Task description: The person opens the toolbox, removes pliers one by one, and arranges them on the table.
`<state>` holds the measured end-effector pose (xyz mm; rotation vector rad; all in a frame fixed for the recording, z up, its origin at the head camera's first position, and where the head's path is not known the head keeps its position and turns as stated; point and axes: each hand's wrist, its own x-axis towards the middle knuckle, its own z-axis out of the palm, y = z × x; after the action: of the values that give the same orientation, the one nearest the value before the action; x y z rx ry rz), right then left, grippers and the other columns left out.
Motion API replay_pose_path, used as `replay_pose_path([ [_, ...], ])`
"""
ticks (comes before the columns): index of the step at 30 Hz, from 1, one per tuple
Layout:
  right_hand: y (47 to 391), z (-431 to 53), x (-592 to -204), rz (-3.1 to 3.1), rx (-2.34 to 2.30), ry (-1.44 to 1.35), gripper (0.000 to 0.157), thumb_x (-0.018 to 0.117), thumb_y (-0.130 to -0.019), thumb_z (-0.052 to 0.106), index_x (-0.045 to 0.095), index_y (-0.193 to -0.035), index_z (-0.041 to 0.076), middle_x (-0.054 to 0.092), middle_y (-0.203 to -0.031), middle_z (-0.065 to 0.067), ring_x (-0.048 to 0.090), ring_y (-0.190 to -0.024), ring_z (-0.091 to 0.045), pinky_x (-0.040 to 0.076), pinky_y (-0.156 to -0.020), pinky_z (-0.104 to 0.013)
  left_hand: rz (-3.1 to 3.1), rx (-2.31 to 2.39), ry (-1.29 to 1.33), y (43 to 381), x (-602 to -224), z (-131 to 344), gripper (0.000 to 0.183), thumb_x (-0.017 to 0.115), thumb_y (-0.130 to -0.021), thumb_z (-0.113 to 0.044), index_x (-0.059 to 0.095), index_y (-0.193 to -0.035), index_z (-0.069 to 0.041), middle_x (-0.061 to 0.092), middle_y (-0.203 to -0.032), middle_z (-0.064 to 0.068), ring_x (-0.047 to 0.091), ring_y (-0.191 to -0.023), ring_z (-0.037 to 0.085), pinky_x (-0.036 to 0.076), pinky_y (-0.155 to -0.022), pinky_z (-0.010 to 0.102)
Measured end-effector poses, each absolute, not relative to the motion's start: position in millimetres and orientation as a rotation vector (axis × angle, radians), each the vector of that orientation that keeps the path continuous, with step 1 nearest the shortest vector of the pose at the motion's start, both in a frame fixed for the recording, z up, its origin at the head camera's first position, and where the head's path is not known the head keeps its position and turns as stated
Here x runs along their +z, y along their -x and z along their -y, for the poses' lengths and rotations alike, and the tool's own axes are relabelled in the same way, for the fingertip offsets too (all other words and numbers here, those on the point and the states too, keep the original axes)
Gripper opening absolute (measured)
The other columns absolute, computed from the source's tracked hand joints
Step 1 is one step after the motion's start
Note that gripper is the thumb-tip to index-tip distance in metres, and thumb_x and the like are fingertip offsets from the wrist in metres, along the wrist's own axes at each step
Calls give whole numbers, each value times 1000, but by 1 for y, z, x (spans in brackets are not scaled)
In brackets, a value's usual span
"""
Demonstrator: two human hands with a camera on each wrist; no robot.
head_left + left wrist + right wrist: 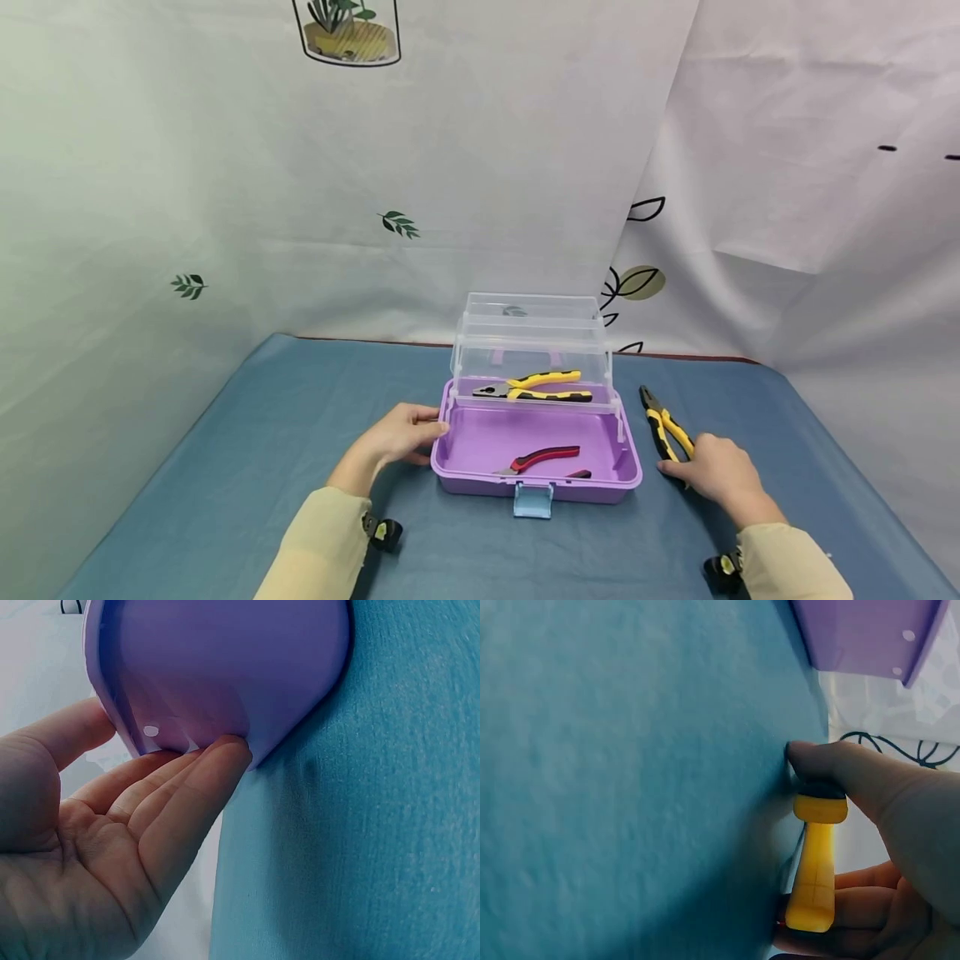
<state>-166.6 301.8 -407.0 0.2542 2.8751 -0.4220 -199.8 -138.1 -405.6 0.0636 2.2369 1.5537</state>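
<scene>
My left hand (405, 433) holds the left end of a purple toolbox (480, 482), thumb at the rim and fingers against the outer wall (225, 660). The toolbox's clear lid (534, 325) stands raised. Toward the back of the toolbox lie yellow-and-black pliers (536, 387), jaws to the left. Red-and-black pliers (546, 456) lie low at the front, partly hidden by the front wall. Right of the toolbox, my right hand (720, 471) grips the handles of another pair of yellow-and-black pliers (662, 425), its jaws pointing away. One yellow handle end (814, 900) shows against my fingers.
A light blue latch (533, 501) hangs down at the toolbox front. A blue cloth (247, 467) covers the table. White printed sheets (465, 167) hang behind and at both sides, close to the table's edges.
</scene>
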Motion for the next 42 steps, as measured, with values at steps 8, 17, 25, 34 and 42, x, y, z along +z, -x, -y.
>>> replay_pose_path([
  [8, 169, -298, -408, -2890, -403, -247, 53, 72, -75, 51, 53, -75, 1, 48, -64, -8, 47, -57, -19, 36, -49, -28, -2222, 1569, -103, 199, -407, 141, 46, 57, -93, -16, 50, -131, 8, 64, -116, 25, 66, -99, 25, 59, -69, 39],
  [17, 169, -295, -408, -2905, -403, -241, 52, 71, -76, 50, 52, -74, 2, 46, -63, -8, 47, -56, -20, 35, -48, -27, -2225, 1569, -106, 199, -406, 141, 46, 57, -93, -16, 49, -132, 9, 64, -116, 25, 66, -98, 25, 59, -69, 40],
  [25, 166, -294, -412, -2899, -412, -241, 52, 71, -76, 51, 51, -71, 3, 48, -61, -7, 47, -53, -19, 36, -47, -27, -2225, 1567, -108, 199, -407, 142, 47, 58, -93, -17, 49, -132, 8, 63, -117, 25, 65, -102, 28, 59, -70, 40],
  [34, 164, -291, -412, -2906, -384, -205, 49, 69, -79, 50, 52, -68, 5, 47, -59, -6, 47, -51, -17, 35, -46, -26, -2240, 1556, -93, 200, -407, 141, 46, 59, -93, -18, 51, -131, 6, 64, -116, 23, 65, -102, 27, 59, -71, 40],
  [42, 165, -294, -405, -2886, -406, -180, 50, 65, -82, 52, 51, -65, 7, 48, -56, -4, 46, -48, -15, 34, -46, -25, -2242, 1553, -99, 199, -406, 140, 47, 59, -93, -18, 50, -131, 7, 64, -116, 24, 65, -102, 27, 59, -70, 40],
])
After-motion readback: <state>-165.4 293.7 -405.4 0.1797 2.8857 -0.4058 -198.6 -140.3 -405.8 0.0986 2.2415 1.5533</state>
